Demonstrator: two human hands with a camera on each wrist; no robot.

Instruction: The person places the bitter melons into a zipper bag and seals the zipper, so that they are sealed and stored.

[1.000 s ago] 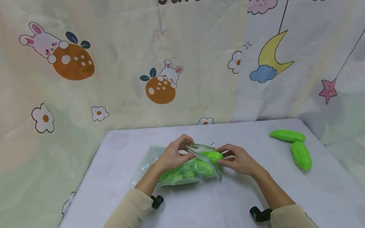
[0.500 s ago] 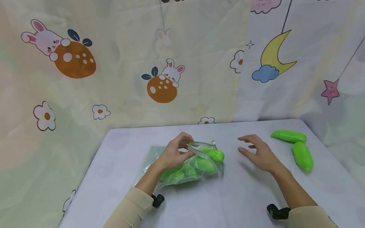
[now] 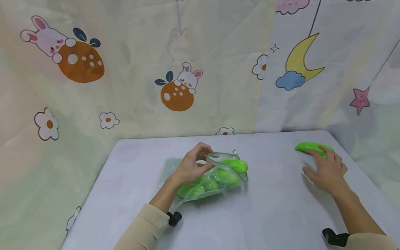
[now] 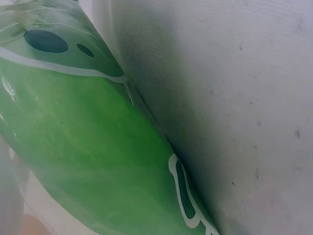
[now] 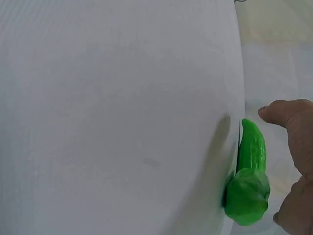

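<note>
My left hand (image 3: 192,164) pinches the rim of a clear plastic zip bag (image 3: 187,193) holding several green toy vegetables. One green toy vegetable (image 3: 239,165) pokes out of the bag's mouth on the right. In the left wrist view, a large green shape (image 4: 93,142) shows through the printed plastic. Over at the table's right side, my right hand (image 3: 326,172) hovers with its fingers spread. Beyond its fingertips lies a long green toy vegetable (image 3: 309,146), partly covered by them. The right wrist view shows a plumper green one (image 5: 247,198) against the long one; the hand hides it from the head camera.
A white cloth covers the table (image 3: 262,221), whose far edge meets a printed fabric backdrop (image 3: 126,68). Dark wrist-worn devices sit at both cuffs, such as the black camera (image 3: 335,237) on the right.
My right hand has let go of the green toy vegetable at the bag's mouth and moved right, over the two loose ones. My left hand keeps its hold on the bag.
</note>
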